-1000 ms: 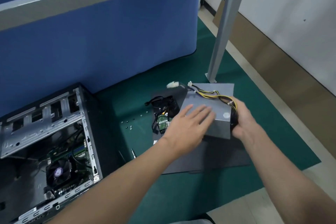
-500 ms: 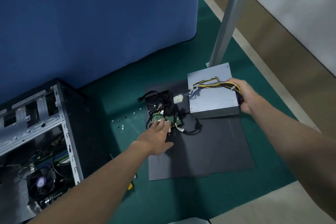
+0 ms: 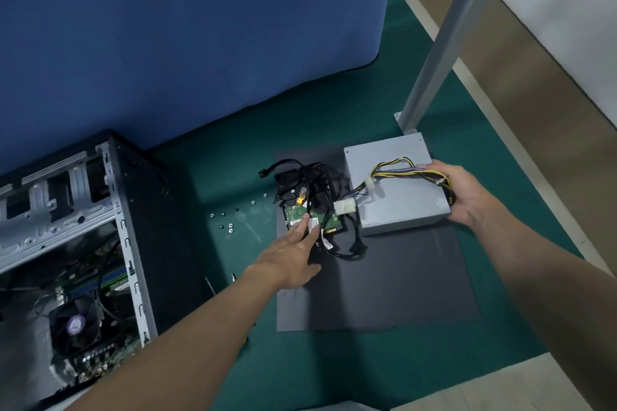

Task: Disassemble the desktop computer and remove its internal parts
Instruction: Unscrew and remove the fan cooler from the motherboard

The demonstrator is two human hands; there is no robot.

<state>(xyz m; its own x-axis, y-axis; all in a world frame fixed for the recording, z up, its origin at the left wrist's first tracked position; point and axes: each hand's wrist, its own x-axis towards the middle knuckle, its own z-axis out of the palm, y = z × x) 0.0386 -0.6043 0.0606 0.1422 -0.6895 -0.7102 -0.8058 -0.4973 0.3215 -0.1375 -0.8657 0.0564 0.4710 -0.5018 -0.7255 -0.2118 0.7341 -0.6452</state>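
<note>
1. We see the power supply (image 3: 397, 207), a grey metal box, lying flat on the far right corner of a dark sheet (image 3: 384, 280) spread over the green table (image 3: 334, 370), near the foot of a grey post (image 3: 444, 43).
2. The right hand (image 3: 467, 198) grips the box's right end, fingers curled round it, thumb over the yellow and black cable bundle (image 3: 410, 172) on top.
3. The left hand (image 3: 290, 260) is flat, fingers straight, their tips touching the green board of the hard drive (image 3: 314, 215) at the sheet's far left corner, just beside the box.
4. Black leads loop over the drive, and a white connector (image 3: 344, 208) lies between the drive and the box.
5. Loose screws (image 3: 230, 227) are scattered on the table left of the sheet.
6. The opened computer case (image 3: 100, 210) stands at the table's left edge, its cooler fan (image 3: 75, 324) visible inside.
7. A blue partition (image 3: 200, 43) runs along the far edge.
</note>
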